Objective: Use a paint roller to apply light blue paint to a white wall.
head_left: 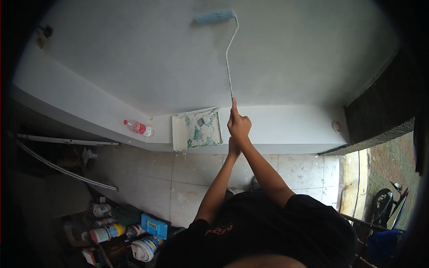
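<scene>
Grasping one paint roller (215, 17), blue-sleeved with bent whitish rod (228, 64), in right hand (240, 127); cannot tell grip of left hand (233, 148), just below. To their left, one tray (179, 131), one bottle (140, 128).

Grip of paint roller (216, 17) hidden by right hand (240, 127), left hand (233, 147) partly covered

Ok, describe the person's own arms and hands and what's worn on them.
The left hand and right hand are ungloved. Both forearms are bare, with no watch or bracelet visible. The short sleeves are black, part of a black shirt with small orange-red lettering.
</scene>
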`<state>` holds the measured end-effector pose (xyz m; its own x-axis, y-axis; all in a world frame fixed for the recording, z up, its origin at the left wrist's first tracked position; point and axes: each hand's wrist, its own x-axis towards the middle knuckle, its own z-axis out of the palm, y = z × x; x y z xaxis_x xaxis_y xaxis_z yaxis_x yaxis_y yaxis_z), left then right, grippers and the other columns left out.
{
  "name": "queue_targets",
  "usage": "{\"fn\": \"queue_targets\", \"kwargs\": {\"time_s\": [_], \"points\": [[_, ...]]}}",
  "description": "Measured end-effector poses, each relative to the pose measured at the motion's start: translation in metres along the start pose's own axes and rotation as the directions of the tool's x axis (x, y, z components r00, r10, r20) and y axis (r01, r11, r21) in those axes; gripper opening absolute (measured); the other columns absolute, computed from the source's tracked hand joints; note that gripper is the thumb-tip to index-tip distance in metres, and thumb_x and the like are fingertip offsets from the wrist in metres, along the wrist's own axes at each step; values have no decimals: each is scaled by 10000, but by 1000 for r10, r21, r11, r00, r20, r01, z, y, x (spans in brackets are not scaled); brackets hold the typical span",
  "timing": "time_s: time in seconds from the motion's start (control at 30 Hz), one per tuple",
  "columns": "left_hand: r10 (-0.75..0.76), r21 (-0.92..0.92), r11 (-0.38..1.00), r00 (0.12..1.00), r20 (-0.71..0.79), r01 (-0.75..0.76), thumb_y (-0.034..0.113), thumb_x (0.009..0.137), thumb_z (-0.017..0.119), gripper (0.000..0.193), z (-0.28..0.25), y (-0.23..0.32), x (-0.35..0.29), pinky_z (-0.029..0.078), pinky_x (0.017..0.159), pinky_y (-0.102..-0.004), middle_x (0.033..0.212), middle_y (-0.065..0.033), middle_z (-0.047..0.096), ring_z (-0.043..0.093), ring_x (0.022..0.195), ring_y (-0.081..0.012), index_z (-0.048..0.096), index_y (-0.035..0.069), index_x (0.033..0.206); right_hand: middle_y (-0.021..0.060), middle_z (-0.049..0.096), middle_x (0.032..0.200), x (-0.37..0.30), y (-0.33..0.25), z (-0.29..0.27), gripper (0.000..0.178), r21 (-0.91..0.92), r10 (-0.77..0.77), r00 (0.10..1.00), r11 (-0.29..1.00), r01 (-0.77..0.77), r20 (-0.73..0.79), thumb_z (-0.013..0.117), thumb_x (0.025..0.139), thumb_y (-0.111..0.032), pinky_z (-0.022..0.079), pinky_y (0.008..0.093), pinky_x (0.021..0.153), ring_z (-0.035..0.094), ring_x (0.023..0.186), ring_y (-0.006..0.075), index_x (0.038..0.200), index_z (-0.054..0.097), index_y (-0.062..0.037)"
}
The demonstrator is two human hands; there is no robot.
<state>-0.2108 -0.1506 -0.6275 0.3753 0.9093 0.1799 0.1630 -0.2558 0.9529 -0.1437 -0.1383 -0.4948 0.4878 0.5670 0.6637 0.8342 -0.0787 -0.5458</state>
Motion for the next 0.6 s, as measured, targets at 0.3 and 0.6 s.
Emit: {"fn": "queue_targets", "kwargs": {"time_s": [0.3, 0.6], "points": [[-375, 31, 926, 907, 191, 376, 339, 807, 566, 362, -25, -17, -55, 400, 374, -325, 491, -107, 551, 536, 390, -184, 593, -11, 717, 25, 437, 393, -69, 4, 24, 662, -170, 155, 984, 976, -140, 83, 546, 714, -36, 326, 303, 388, 366, 292, 194, 1344, 361, -124], [-331, -240, 886, 904, 271, 397, 389, 798, 562, 410, -19, 18, 1, 351, 390, -287, 538, -48, 539, 492, 474, -100, 581, -8, 697, 95, 489, 442, -13, -5, 19, 538, -139, 164, 985, 976, -169, -48, 506, 855, -132, 351, 378, 365, 452, 345, 271, 1354, 330, -229]]}}
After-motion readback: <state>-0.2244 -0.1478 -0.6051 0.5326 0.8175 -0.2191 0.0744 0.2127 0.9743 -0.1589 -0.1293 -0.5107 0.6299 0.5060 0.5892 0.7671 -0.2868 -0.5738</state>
